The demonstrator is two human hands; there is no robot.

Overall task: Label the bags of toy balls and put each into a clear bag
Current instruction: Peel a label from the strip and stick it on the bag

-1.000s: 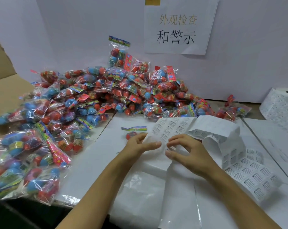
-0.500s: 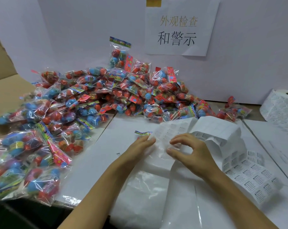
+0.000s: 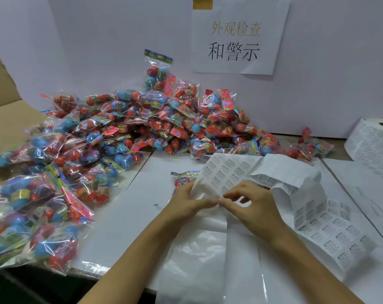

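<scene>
Head view, the only one I have. I note a work surface covered with white sheets (image 3: 129,207), butted against a pale partition wall (image 3: 328,73). A paper notice (image 3: 238,38) with printed characters is fixed to that wall, a yellow tape strip at its top edge. A brown cardboard flap (image 3: 4,110) stands at the far left.

A large pile of toy-ball bags (image 3: 124,132), red and blue balls in clear packets with bright header cards, spreads from the wall across the left of the surface to the near left edge. One single bag (image 3: 184,176) lies apart from the pile, just beyond the left hand and partly hidden behind the label strip.

The label strip (image 3: 274,172), a long white sheet of small printed stickers, rises in a fold in front of me and trails down to the right. It appears to run toward a label roll (image 3: 372,141) at the far right edge.

The left hand (image 3: 186,200) grips the near edge of the strip, fingers curled around it. The right hand (image 3: 249,202) pinches at the same edge with thumb and forefinger, the other fingers bent; the fingertips of both hands nearly meet. I cannot tell whether a sticker has lifted.

A stack of clear bags (image 3: 199,260) lies flat under my forearms, glossy, near the front edge.
</scene>
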